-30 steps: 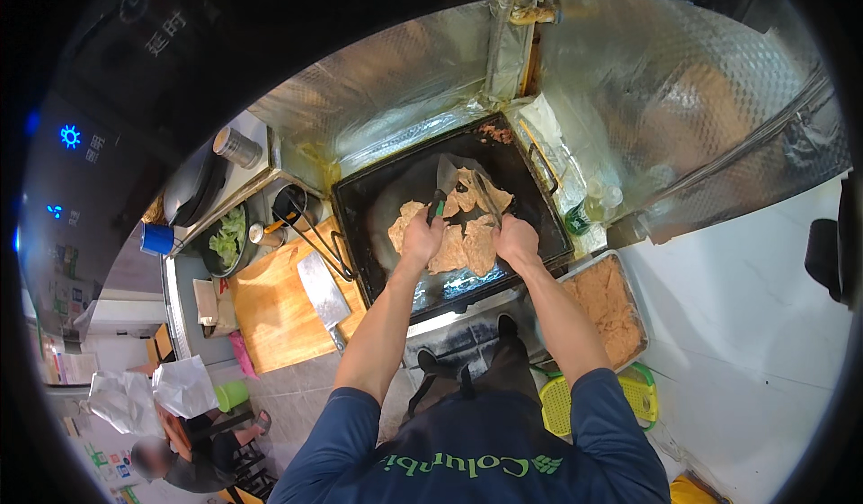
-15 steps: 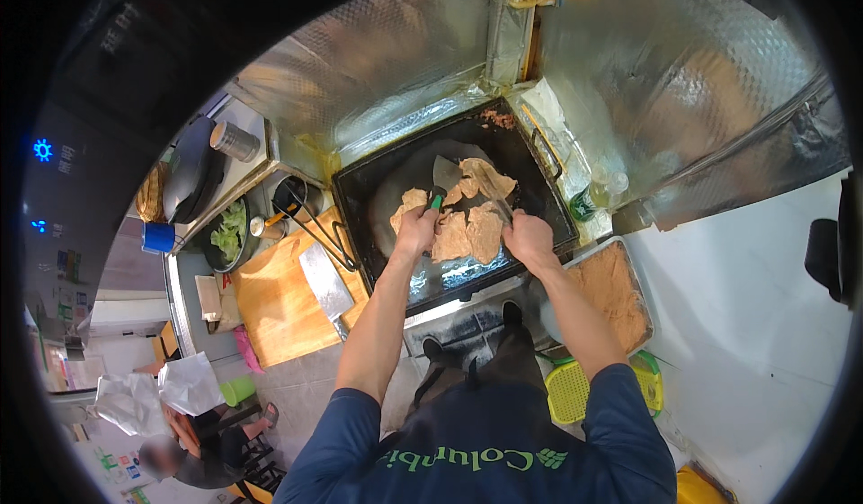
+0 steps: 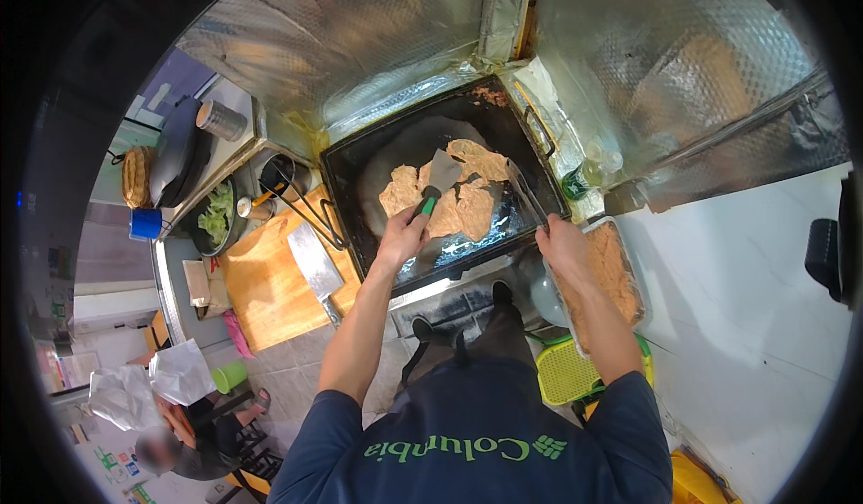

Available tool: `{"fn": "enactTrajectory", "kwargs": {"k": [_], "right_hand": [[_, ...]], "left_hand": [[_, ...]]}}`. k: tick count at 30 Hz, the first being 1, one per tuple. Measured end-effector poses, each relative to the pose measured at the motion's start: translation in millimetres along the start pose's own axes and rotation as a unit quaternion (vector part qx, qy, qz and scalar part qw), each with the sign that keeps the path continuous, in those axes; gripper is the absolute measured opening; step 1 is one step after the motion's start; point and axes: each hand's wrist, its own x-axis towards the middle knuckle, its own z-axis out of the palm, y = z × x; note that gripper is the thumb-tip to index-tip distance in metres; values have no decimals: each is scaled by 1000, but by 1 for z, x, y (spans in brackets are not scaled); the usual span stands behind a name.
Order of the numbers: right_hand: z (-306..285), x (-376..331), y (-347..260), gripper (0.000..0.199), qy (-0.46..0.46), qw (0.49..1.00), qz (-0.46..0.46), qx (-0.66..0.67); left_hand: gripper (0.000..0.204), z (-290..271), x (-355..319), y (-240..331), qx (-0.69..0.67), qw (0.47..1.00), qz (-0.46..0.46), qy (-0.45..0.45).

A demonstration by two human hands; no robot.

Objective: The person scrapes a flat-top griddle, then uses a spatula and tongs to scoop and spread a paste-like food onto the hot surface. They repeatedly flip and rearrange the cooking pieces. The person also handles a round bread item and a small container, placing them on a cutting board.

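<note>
My left hand (image 3: 404,235) is closed round the green-and-black handle of a scraper (image 3: 443,170). The scraper's flat metal blade lies over pale-brown, ragged slabs of what looks like meat (image 3: 474,209) on a black rectangular griddle (image 3: 364,266). My right hand (image 3: 564,240), at the griddle's right front edge, grips a long narrow metal tool (image 3: 527,193). That tool slants away along the right side of the slabs; whether it is tongs or a spatula I cannot tell. Several slabs sit close together at the griddle's middle.
Left of the griddle, a cleaver (image 3: 315,266) lies on a wooden board (image 3: 256,302), near a pan of green leaves (image 3: 235,241). A tub of brown food (image 3: 614,270) stands at right, with a green bottle (image 3: 575,183) behind. Foil-like sheeting (image 3: 387,45) lines the back. A person (image 3: 202,450) sits lower left.
My right hand and its tool have swung right, off the slabs' middle. The scraper blade now lies further over the slabs. The whole view has shifted slightly.
</note>
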Motion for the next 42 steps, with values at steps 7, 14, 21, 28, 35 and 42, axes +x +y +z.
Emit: {"fn": "enactTrajectory", "kwargs": {"k": [7,14,21,28,35,42], "right_hand": [[19,25,-5,27,7,1000,15,-12],[11,11,-28,24,3,998,-39,40],[31,29,-56,25,-67,996,-66,-3],[12,9,-51,29,-59,997,-55,-9],[23,-1,-23,26,-24,1000,-4,18],[32,1,-44,25,-3,997,-64,38]], "left_hand": [[19,22,18,0,-79,992,-96,-34],[25,-16,-15,1,79,992,-20,98],[24,-11,-23,4,82,994,14,75],[22,-1,-9,-4,14,998,-52,45],[22,3,-1,-13,32,998,-37,50],[23,0,-11,-18,-70,995,-63,29]]}}
